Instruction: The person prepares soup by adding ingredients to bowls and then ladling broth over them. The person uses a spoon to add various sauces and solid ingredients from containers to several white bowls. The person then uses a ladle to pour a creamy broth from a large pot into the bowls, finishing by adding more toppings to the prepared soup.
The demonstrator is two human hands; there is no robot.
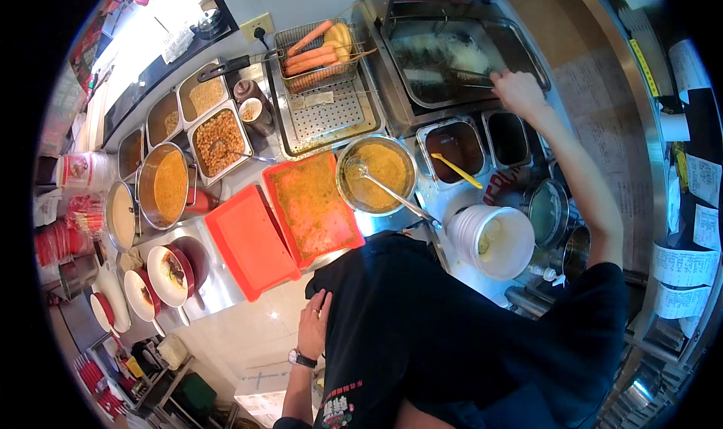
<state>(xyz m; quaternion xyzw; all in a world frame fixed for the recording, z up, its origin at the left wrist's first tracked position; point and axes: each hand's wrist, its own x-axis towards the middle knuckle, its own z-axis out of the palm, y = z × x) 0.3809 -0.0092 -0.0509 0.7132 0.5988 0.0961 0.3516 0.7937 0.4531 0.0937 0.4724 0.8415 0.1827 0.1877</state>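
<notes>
My right hand (pixel 521 93) reaches over the deep fryer and grips a thin metal utensil (pixel 471 79), whose far end is in the oil. Pale foam (pixel 469 53) bubbles in the fryer vat (pixel 421 93). Low by my side, my left hand (pixel 314 321) rests against my black clothing with nothing visible in it; a watch is on that wrist. Left of the vat, a wire fry basket (pixel 319 79) with sausages (pixel 310 60) and yellow pieces of food (pixel 339 40) sits on a perforated draining tray (pixel 330 112).
A steel bowl of orange-brown powder (pixel 384 172) holds a ladle. Beside it lie a powder-dusted red tray (pixel 313 203) and another red tray (pixel 251 240). A sauce pan with a yellow spatula (pixel 460 172) and stacked white tubs (pixel 508 242) stand under my right arm. Pan handles (pixel 184 316) overhang the counter.
</notes>
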